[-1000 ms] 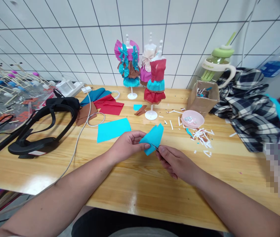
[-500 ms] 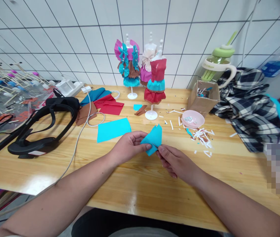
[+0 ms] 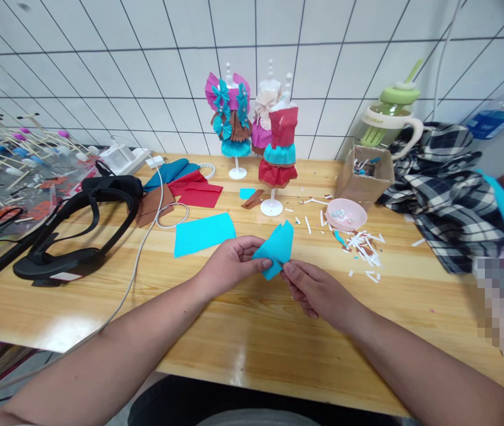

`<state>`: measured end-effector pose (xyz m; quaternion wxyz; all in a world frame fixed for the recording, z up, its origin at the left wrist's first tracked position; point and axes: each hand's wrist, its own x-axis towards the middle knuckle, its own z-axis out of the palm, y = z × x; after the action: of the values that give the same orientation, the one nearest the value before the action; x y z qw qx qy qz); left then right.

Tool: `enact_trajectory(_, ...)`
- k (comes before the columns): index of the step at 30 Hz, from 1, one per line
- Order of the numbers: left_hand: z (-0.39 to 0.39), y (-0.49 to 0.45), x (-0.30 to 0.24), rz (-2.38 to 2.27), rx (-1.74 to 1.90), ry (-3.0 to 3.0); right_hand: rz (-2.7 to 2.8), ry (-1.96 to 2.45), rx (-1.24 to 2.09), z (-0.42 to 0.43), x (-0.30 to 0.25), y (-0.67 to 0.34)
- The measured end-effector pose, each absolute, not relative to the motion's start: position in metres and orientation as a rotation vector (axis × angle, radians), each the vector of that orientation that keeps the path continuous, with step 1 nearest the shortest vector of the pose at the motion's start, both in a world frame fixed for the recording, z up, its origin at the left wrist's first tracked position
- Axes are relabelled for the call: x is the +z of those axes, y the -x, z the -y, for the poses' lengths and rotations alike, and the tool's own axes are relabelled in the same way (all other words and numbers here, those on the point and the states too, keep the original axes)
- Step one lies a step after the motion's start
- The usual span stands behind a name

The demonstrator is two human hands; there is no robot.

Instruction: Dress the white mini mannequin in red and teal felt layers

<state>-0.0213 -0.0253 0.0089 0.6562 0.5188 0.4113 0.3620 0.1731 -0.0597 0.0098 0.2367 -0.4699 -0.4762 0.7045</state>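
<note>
My left hand (image 3: 229, 263) pinches a small folded piece of turquoise paper (image 3: 278, 245) above the wooden table (image 3: 243, 331). My right hand (image 3: 311, 290) pinches the same piece at its lower right edge, fingers closed; a thin dark tool may be hidden in them. A flat turquoise sheet (image 3: 202, 232) lies just left of the hands. Behind stand three small mannequins in paper dresses: pink and turquoise (image 3: 229, 115), white and magenta (image 3: 264, 115), red and turquoise (image 3: 281, 151).
A black headset (image 3: 78, 225) with a white cable (image 3: 145, 236) lies at the left. Red, brown and blue paper sheets (image 3: 189, 189) sit behind. A pink bowl (image 3: 346, 214), white paper scraps (image 3: 367, 248), a cardboard box (image 3: 365, 171), a green-lidded cup (image 3: 389, 118) and plaid cloth (image 3: 447, 195) are at the right.
The folded turquoise piece has been drawn a little tighter between both hands. The thin dark tip seen at my right fingers earlier no longer shows.
</note>
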Motion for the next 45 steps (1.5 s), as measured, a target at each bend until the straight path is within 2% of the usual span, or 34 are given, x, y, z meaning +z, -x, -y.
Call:
enact_trajectory(18, 0.0267, 0.0194, 0.0079, -0.905, 0.77, -1.187, 1.488, 1.342, 1.767, 0.059, 0.0057, -0.1735)
enact_trajectory(39, 0.0271, 0.0197, 0.0085, -0.907, 0.774, -1.205, 1.451, 1.312, 1.84, 0.0579, 0.0051, -0.1745)
enact_trajectory(45, 0.0292, 0.018, 0.0062, -0.882, 0.758, -1.227, 1.528, 1.351, 1.753, 0.0568, 0.001, -0.1746)
